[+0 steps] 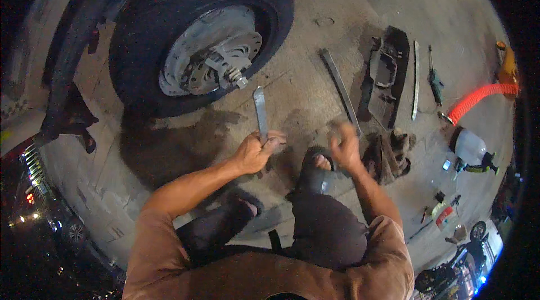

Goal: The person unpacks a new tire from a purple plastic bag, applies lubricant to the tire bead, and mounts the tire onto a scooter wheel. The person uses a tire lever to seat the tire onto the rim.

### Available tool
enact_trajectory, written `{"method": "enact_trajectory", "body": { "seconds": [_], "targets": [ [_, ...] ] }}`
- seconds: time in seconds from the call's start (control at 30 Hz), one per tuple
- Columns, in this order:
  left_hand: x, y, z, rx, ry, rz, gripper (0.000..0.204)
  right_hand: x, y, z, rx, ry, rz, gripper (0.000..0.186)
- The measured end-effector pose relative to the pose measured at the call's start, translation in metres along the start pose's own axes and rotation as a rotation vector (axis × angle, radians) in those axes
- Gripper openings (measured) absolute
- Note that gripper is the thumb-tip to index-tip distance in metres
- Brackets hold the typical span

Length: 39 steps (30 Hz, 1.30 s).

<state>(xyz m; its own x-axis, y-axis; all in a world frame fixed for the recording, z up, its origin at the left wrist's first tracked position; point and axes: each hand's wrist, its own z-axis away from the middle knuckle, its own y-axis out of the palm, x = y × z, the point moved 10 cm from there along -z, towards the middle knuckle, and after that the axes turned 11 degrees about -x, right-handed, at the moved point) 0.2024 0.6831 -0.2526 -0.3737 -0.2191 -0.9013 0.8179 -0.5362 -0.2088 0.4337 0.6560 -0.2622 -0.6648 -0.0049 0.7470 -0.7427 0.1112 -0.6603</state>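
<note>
My left hand (259, 152) is closed round the lower end of a flat metal tyre lever (260, 110), which points up and away from me. Its far tip comes near the axle nut (241, 82) of a wheel with a black tyre (138, 47) and a grey hub with a brake disc (254, 41). My right hand (344, 145) is beside the near end of a second tyre lever (340, 89) lying on the floor. Motion smears its fingers, so I cannot tell whether it touches that lever.
Right of the second lever lie a black plastic cover (400, 55), a long flat bar (415, 80), a green-handled screwdriver (435, 83) and a crumpled rag (388, 159). Farther right are an orange coiled hose (478, 100) and a white spray bottle (470, 147). My feet flank the work area.
</note>
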Motion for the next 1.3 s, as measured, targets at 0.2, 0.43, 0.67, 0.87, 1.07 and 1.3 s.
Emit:
{"method": "enact_trajectory", "body": {
  "seconds": [0.2,0.43,0.67,0.87,1.07,1.3],
  "targets": [
    [-0.052,-0.003,-0.042,-0.243,0.275,0.094,0.034,0.098,0.076,0.006,0.253,0.157,-0.551,0.046],
    [-0.139,-0.129,0.015,-0.480,0.488,-0.425,0.062,0.057,-0.009,-0.010,0.210,0.048,-0.140,0.044],
    [-0.156,-0.242,0.071,-1.061,0.698,-0.767,0.089,0.066,-0.009,-0.084,0.461,-0.221,0.245,0.038],
    [-0.137,-0.286,0.041,-1.047,0.421,-0.486,0.105,0.129,0.021,-0.156,0.465,-0.413,0.619,0.032],
    [-0.102,-0.326,0.041,-1.164,0.133,-0.532,0.107,0.191,0.052,-0.170,0.509,-0.615,0.715,0.033],
    [-0.113,-0.312,0.030,-1.014,0.255,-0.418,0.112,0.220,0.106,-0.155,0.575,-0.678,0.941,0.023]
  ]
}}
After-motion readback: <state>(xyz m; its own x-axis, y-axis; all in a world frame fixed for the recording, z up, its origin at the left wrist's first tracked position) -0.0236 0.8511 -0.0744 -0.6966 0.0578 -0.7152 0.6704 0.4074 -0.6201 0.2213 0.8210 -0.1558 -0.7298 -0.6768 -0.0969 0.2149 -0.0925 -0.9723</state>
